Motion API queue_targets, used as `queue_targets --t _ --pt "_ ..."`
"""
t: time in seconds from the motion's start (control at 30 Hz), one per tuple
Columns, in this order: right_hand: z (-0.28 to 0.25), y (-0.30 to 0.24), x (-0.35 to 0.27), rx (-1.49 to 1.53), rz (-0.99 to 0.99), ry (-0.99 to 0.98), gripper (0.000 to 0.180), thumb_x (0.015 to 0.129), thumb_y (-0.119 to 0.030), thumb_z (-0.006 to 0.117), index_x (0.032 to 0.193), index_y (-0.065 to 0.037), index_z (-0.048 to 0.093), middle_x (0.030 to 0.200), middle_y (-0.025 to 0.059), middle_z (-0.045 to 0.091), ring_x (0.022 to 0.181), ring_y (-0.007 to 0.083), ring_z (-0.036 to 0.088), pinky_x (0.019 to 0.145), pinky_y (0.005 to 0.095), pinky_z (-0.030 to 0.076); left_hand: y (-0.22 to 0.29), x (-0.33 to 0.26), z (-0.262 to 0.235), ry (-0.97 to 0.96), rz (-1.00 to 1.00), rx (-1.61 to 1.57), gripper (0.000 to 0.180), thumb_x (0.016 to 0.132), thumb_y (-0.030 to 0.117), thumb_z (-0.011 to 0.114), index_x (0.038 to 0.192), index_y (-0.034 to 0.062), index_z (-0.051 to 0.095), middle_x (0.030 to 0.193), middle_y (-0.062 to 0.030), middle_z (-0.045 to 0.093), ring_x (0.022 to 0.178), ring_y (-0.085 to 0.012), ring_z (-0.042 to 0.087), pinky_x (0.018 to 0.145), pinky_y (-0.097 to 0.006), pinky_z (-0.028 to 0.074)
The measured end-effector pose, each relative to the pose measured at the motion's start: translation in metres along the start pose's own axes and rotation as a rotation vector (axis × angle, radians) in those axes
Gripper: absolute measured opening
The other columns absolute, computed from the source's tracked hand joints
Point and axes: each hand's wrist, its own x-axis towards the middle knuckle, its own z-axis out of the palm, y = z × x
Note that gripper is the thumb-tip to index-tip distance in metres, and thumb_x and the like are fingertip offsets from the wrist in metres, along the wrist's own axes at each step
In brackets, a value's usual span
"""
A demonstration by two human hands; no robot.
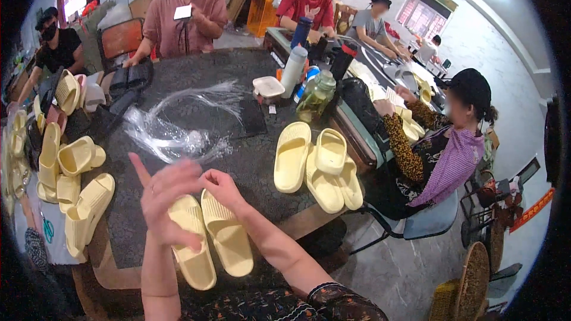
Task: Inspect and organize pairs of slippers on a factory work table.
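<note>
A pair of pale yellow slide slippers lies side by side at the table edge before me, toes pointing away. My left hand (169,202) hovers over the left slipper (195,264), fingers spread and slightly blurred, nothing visible in it. At the strap of the right slipper (231,241) is my right hand (223,189), thumb and fingers pinched together; whatever may be between them is too small to make out. Just beyond both hands lies a loose bundle of thin clear plastic strands (172,137).
More yellow slippers (292,157) lie at my right, and a heap of yellow and dark slippers (77,157) at the left. Beyond stand a glass jar (316,96), a white bottle (294,70) and a lidded tub (269,88). Several people work around the tables, one seated close right.
</note>
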Motion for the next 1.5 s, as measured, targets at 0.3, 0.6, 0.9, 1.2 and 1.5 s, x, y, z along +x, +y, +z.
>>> queue_targets --t 0.3,0.6,0.9,1.2,1.5 --pt "-0.003 0.004 0.008 -0.021 -0.057 0.061 0.018 0.087 -0.018 0.064 0.081 -0.002 0.060 0.070 -0.0044 0.054 0.067 0.0044 0.047 0.060 0.0235 0.041 -0.011 0.013 0.007 -0.137 0.041 -0.035 0.073 0.052 0.080 0.064 0.063 0.0084 0.059 0.065 0.0000 0.061 0.064 -0.0184 0.063 0.116 -0.054 0.006" --pt "0.008 0.012 0.000 0.028 -0.016 -0.013 0.012 0.090 -0.015 0.061 0.090 -0.002 0.061 0.080 -0.0019 0.061 0.077 0.0058 0.056 0.069 0.0224 0.047 -0.056 -0.070 0.042 -0.305 -0.638 0.163 0.021 0.075 0.021 0.071 0.090 0.0059 0.067 0.086 -0.0115 0.064 0.091 -0.0288 0.060 0.090 -0.045 0.041" --pt "0.005 0.003 0.000 0.046 -0.043 0.009 0.010 0.088 -0.013 0.064 0.089 -0.003 0.062 0.081 -0.0047 0.059 0.076 0.0029 0.052 0.067 0.0196 0.043 -0.112 -0.120 0.048 -0.018 -0.901 -0.089 0.017 0.080 0.017 0.070 0.089 0.0024 0.069 0.075 -0.0060 0.066 0.069 -0.0138 0.061 0.067 -0.028 0.049" --pt "0.004 0.005 0.002 -0.005 -0.082 0.000 0.011 0.087 -0.013 0.064 0.091 -0.003 0.063 0.082 -0.0039 0.061 0.077 0.0039 0.054 0.070 0.0204 0.044 -0.100 -0.103 0.043 0.004 -0.939 -0.204 0.015 0.080 0.013 0.070 0.088 0.0005 0.069 0.072 0.0001 0.065 0.067 -0.0046 0.057 0.060 -0.021 0.045" --pt "0.002 0.004 -0.001 0.022 -0.032 0.036 0.010 0.088 -0.014 0.064 0.089 -0.004 0.063 0.079 -0.0053 0.058 0.074 0.0022 0.051 0.066 0.0199 0.043 -0.099 -0.106 0.045 0.010 -0.910 -0.214 0.013 0.080 0.013 0.070 0.086 0.0013 0.069 0.071 0.0013 0.064 0.065 -0.0047 0.056 0.060 -0.022 0.046"
